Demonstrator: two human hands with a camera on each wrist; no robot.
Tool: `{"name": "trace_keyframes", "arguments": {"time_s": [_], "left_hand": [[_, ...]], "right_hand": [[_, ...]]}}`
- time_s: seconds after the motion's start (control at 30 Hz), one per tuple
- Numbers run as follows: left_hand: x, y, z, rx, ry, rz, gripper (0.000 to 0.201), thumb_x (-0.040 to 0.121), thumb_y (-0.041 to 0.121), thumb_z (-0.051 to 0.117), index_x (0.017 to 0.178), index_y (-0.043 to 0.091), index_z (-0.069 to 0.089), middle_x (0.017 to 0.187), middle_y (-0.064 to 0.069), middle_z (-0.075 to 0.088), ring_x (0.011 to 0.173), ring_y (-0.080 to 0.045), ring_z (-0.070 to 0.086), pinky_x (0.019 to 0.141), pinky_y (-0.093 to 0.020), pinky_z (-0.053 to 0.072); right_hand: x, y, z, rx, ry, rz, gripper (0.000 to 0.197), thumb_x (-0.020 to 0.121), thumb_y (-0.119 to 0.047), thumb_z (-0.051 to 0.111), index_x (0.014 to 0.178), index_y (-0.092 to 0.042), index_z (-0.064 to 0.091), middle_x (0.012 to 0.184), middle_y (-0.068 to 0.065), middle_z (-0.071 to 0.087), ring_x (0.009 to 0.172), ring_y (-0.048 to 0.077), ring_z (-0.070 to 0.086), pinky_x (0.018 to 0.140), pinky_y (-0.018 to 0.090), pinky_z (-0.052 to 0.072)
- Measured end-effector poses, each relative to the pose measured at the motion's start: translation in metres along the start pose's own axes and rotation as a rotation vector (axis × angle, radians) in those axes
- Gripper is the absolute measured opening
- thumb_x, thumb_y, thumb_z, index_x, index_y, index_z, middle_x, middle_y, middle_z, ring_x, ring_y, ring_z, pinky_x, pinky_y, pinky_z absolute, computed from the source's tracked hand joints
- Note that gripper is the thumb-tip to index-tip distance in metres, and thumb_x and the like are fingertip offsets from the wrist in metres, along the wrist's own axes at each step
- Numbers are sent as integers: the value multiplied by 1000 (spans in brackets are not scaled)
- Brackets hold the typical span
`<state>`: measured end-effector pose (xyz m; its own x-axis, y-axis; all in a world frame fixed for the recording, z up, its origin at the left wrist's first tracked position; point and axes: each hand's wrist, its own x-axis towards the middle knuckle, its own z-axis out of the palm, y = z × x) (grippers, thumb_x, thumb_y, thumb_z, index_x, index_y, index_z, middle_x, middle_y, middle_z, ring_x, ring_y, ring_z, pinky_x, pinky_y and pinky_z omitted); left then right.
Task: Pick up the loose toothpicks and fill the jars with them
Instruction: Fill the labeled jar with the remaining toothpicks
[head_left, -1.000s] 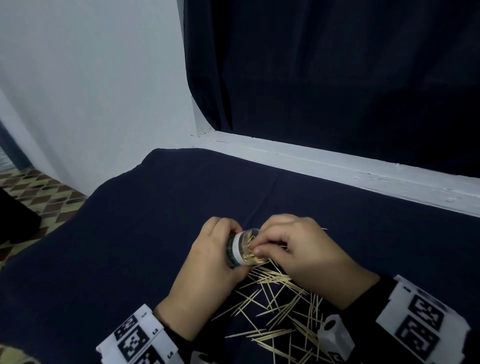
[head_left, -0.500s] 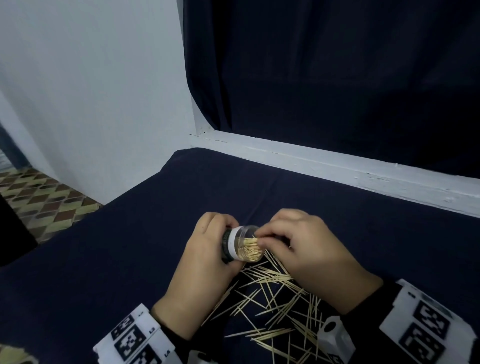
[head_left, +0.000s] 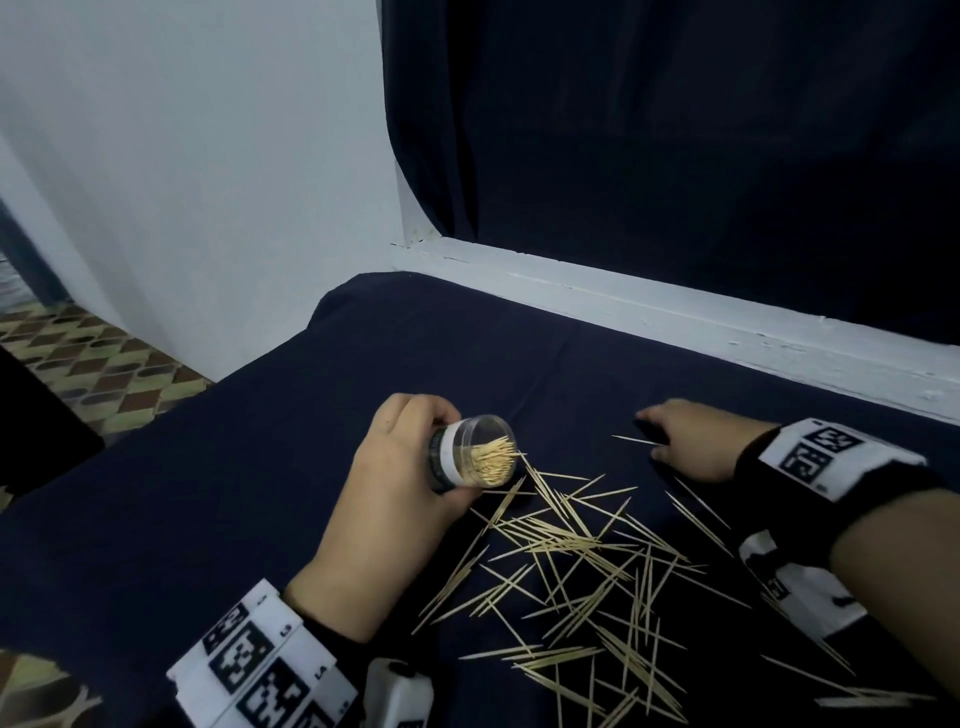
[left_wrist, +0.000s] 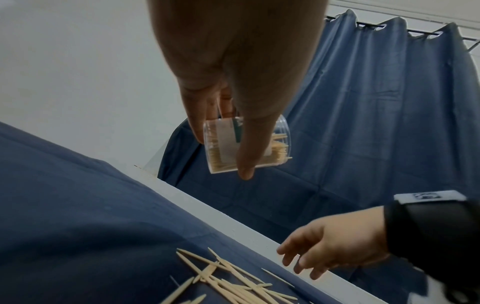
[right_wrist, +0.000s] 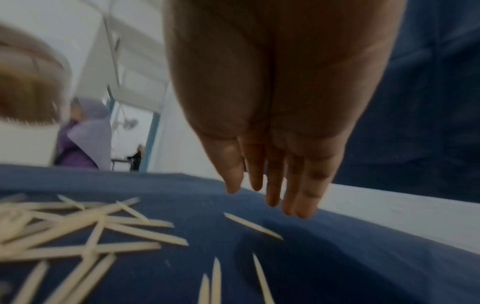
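Half a second back my right hand (head_left: 696, 441) was pinching at the jar's mouth; now it has swung away to the right and hovers with fingers loosely extended and holding nothing, just beside a single stray toothpick (head_left: 636, 440) lying apart from the heap. My left hand (head_left: 389, 499) is curled round the jar (head_left: 470, 451), thumb and fingers wrapped about its body, tipping it on its side with the mouth facing the pile so each new stick has a short, low path in. I judge that tilt also keeps the sticks already inside from sliding out.

The jar is clear, hard plastic, cylindrical, with a white and green label band; pale wooden tips crowd its lower half and poke slightly past the rim. Loose toothpicks (head_left: 571, 561) lie criss-crossed on the dark blue cloth (head_left: 260, 493), thin, smooth, pointed at both ends. Soft fabric lets them sink a little, so I expect pinching rather than scooping.
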<state>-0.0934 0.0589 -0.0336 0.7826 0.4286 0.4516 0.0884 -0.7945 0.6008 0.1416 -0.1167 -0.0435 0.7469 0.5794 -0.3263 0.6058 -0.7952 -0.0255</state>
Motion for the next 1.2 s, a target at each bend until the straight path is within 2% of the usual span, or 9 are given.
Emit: {"name": "trace_keyframes", "arguments": {"time_s": [0.1,0.23,0.4,0.53,0.63,0.77,0.93,1.07,1.2], "left_hand": [[0,-1,1,1,-4,13,47,62,15,86,92,29,52,97,16,47,97,10,44,74,0,35],[1,-5,3,-3,-12,15,47,63,16,85,92,30,51,98,16,47,97,10,43,76,-1,36],[2,-7,2,0,-17,24,48,63,16,86,93,29,52,98,16,48,97,8,44,75,-2,36],[1,-7,1,-1,-12,41,47,61,15,85,94,27,53,97,15,48,96,6,45,75,-2,35],[1,-7,0,-3,-14,43,47,61,15,85,93,27,53,96,15,48,97,7,44,75,-1,35],[0,-7,1,4,-10,47,48,61,15,85,93,28,52,96,15,48,98,7,43,74,-1,34],[-1,-9,2,14,-22,41,47,62,15,85,93,27,52,95,15,47,97,7,44,72,0,34],[-1,-10,2,17,-20,40,47,61,14,85,94,26,53,95,14,47,97,6,44,72,0,34],[-1,-9,2,19,-19,39,45,63,15,84,93,26,52,96,13,47,96,8,44,72,1,33]], "right_hand": [[12,-3,7,-26,6,3,41,93,-31,57,130,-16,47,133,8,40,121,27,47,101,32,38],[14,-17,7,-78,-20,-36,9,94,-18,54,102,-16,51,119,9,52,101,23,53,81,26,38],[-8,-42,9,59,-119,-207,4,93,-22,55,91,-23,58,86,-10,59,87,13,57,75,23,42],[-29,-39,2,244,-100,-221,18,97,-25,49,103,-18,65,94,-5,64,89,13,60,87,28,45],[-40,-12,1,136,8,-6,20,96,-20,49,106,-10,63,107,1,64,95,18,58,85,25,43],[-55,-1,12,-6,-145,247,30,90,-16,49,118,-5,48,124,14,54,103,26,57,78,25,41],[-64,-43,22,68,-126,79,13,88,-8,45,102,-9,45,117,14,53,89,23,53,76,32,45],[-70,-74,31,131,-144,-119,31,88,-1,43,115,-12,51,119,4,49,104,22,54,90,33,47],[-66,-70,22,246,-75,-118,31,88,-5,41,111,-22,54,119,-1,49,105,17,51,87,26,43]]}}
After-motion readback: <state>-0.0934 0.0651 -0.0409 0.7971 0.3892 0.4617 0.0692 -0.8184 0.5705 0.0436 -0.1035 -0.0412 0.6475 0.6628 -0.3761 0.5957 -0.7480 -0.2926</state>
